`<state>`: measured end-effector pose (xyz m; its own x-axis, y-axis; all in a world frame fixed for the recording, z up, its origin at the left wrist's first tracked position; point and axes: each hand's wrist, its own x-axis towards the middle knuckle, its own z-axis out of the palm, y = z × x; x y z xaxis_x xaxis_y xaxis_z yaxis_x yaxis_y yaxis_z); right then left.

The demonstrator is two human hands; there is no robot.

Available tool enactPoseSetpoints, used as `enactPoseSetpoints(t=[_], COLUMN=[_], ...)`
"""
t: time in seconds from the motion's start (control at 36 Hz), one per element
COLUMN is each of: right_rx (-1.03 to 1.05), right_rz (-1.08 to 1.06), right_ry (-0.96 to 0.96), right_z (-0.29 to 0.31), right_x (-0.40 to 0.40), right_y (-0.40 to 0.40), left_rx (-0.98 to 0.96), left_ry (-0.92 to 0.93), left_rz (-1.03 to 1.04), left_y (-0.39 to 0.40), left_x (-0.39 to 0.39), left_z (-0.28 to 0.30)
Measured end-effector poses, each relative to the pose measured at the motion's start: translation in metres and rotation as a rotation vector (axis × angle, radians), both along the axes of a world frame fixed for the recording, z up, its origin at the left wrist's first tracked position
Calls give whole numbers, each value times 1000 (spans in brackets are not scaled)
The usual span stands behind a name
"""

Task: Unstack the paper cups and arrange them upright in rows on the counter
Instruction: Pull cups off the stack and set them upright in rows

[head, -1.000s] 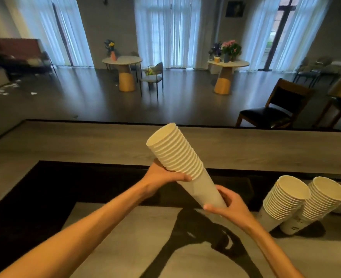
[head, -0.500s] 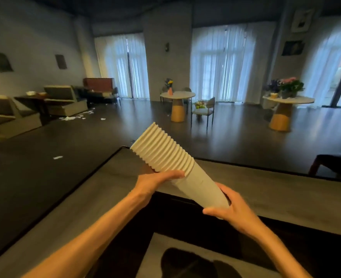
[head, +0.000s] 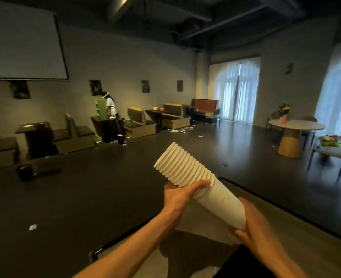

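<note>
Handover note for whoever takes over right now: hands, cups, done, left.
Left hand: gripping the stack of paper cups just below the ribbed rims.
Right hand: holding the stack's bottom end.
Stack is tilted, rims pointing up-left, held in the air above the counter.
Done: nothing visible; no single cup stands on the counter in view.
Left: pull cups off one by one, set them upright in rows. The camera faces the room, so most of the counter is out of frame.

Looks like a cafe or restaurant dining room: booth seats [head: 138, 122] with small tables [head: 157, 115] along the wall, a round table [head: 296, 127] with flowers [head: 284, 111], a big projector screen [head: 23, 45], tall curtained windows [head: 234, 91]
</note>
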<state>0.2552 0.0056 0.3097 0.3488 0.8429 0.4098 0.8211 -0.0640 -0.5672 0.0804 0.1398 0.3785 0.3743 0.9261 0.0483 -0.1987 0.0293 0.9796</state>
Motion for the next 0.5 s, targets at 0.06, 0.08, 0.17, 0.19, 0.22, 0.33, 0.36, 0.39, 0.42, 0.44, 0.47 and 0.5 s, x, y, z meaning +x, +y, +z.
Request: enactPoseSetpoints(t=[0.06,0.08,0.17,0.19,0.22,0.33,0.36,0.39,0.42,0.44,0.47,0.5], right_rx=[19,31,54,64,73,59,48,37,17,-8,-30,-45], right_rz=[-36,-56,-121,-136,-156,-294,-316,-314,-320,-319,-319,-316], right_ry=[-60,-89,-126,-135,-141,-195,-170,-136,-98,-46,17,100], right_z=[-1,-2,-6,-9,-13,-27,-29,-27,-30,-33,-39,-45], right_x=[-1,-1,4,7,11,45,52,57,63,69,75,82], right_y=[28,43,82,92,102,147,156,160,166,172,179,186], left_rx=[-31,-40,-49,-39,-32,-14,-16,-17,-20,-13,-16,-28], left_ry=[-21,-35,-64,-70,-69,-94,-107,-128,-151,-182,-218,-251], left_rz=[48,67,105,120,133,132,132,148,158,176,184,187], left_y=[20,32,66,75,86,137,148,151,158,164,173,183], left_x=[-2,-2,0,1,3,20,22,18,18,18,19,22], left_z=[-1,0,7,9,9,15,18,25,27,30,31,30])
